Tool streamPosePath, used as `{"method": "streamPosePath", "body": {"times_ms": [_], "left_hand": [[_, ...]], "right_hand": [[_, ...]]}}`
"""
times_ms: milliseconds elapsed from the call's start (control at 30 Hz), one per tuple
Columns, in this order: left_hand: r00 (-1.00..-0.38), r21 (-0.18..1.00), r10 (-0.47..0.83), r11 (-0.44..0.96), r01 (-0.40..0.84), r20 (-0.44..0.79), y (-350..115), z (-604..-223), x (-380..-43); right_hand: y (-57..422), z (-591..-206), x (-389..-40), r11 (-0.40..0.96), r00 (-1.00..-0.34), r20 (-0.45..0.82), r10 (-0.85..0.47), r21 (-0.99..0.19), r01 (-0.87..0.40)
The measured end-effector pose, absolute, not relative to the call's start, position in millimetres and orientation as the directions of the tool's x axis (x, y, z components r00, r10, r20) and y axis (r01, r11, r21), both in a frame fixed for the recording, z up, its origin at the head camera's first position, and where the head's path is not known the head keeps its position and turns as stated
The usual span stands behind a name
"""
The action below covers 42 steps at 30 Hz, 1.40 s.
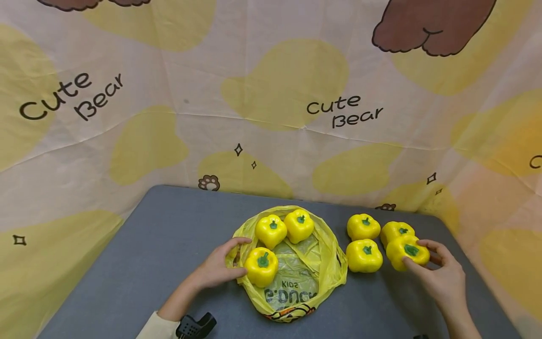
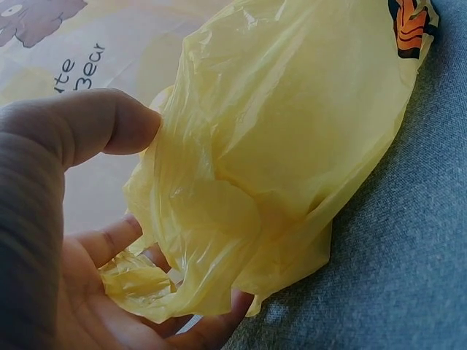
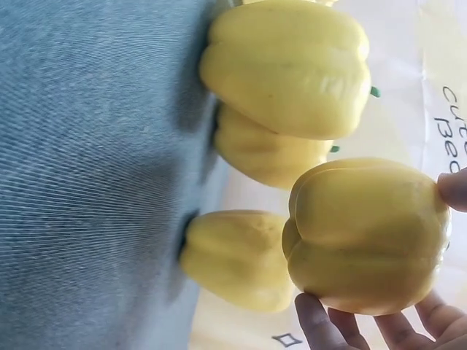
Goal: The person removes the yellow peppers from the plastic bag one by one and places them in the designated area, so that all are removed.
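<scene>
My right hand (image 1: 444,278) grips a yellow bell pepper (image 1: 402,254) with a green stem, thumb on one side and fingers on the other. In the right wrist view this pepper (image 3: 365,233) is held off the grey table. My left hand (image 1: 218,266) is at the left edge of a yellow plastic bag (image 1: 332,268), with the bag's gathered film (image 2: 211,211) between thumb and fingers in the left wrist view. The bag lies wide with its mouth up. Inside are a bell pepper (image 1: 261,275) beside my left hand and two more peppers (image 1: 271,230) towards the back.
To the right of the bag, two bell peppers (image 1: 364,256) stand one behind the other. Another pepper (image 1: 395,230) is partly hidden behind the held one. The grey table (image 1: 169,235) backs onto a printed cloth (image 1: 271,94). A black device (image 1: 196,325) is at my left wrist.
</scene>
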<state>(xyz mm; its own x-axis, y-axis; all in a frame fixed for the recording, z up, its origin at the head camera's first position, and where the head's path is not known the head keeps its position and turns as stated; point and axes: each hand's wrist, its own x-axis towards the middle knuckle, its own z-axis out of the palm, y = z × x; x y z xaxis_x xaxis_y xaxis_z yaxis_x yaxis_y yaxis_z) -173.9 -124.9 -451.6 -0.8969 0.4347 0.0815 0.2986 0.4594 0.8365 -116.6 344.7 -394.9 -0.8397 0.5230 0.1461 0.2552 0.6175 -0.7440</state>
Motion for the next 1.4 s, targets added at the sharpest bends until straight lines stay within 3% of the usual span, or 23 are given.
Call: {"method": "streamPosePath", "body": {"times_ms": [900, 1400], "left_hand": [[-0.892, 0.835, 0.442, 0.453, 0.312, 0.094, -125.5, -456.5, -175.5], [-0.893, 0.834, 0.44, 0.456, 0.31, 0.091, -125.7, -456.5, -175.6]], "right_hand": [[351.2, -417.5, -129.4, 0.668, -0.914, -0.01, 0.406, -0.679, 0.305], [346.1, -422.0, -134.0, 0.651, -0.922, -0.083, 0.377, -0.685, 0.328]]}}
